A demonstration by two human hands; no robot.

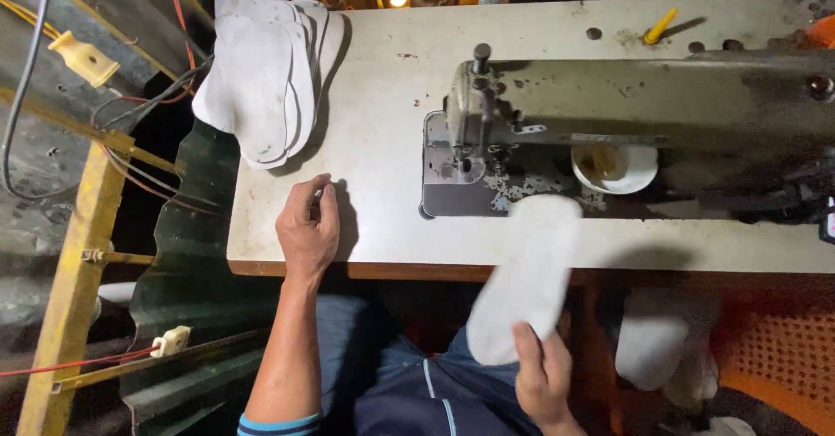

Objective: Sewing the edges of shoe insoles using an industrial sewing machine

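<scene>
My right hand [541,379] grips the near end of a white insole-shaped fabric piece [531,275], which is blurred and reaches up over the table's front edge toward the sewing machine [626,106]. My left hand [307,227] rests on the white table [383,97] left of the machine's needle plate [457,175], fingers curled; whether it holds anything small I cannot tell. A stack of similar white fabric pieces [261,75] lies at the table's far left corner, apart from both hands.
A small white dish [614,166] sits under the machine arm. A yellow tool [658,26] lies at the table's back. More white pieces [657,345] sit low on the right beside an orange perforated crate [774,358]. Yellow frame and cables stand left.
</scene>
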